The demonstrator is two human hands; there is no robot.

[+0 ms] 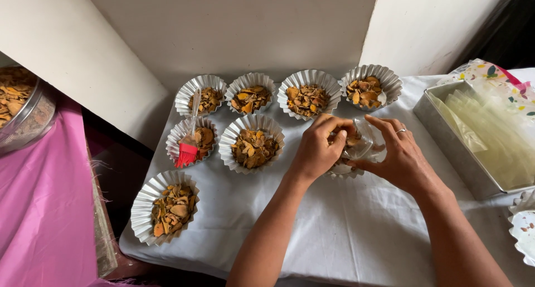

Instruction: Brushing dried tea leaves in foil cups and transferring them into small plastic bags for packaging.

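Both hands meet over a fluted foil cup point(341, 171) near the middle of the white-clothed counter point(345, 231). The left hand point(316, 149) curls its fingers closed, pinching the edge of a clear plastic pouch point(362, 144) held just above that cup. The right hand point(397, 156), with a ring on one finger, closes its thumb and fingers on the pouch's other side, so each grip is shut on the pouch. Orange-brown dried chips show through the plastic, and the cup below is mostly hidden by the hands.

Around them sit more fluted foil cups filled with the same dried chips: four in a back row point(308, 95) along the wall, two in a middle row, one of them just left of the left hand point(252, 144), and one alone near the counter's front left corner point(165, 207). A red silicone brush point(186, 152) with a clear handle lies across the middle row's left cup point(192, 137).

To the right, well apart from the hands, a rectangular metal tray point(446, 136) holds a stack of clear pouches. At far left, a steel bowl point(28, 117) of chips rests on a pink cloth point(44, 209). An empty-looking fluted cup point(524, 231) is cut off at the right edge.
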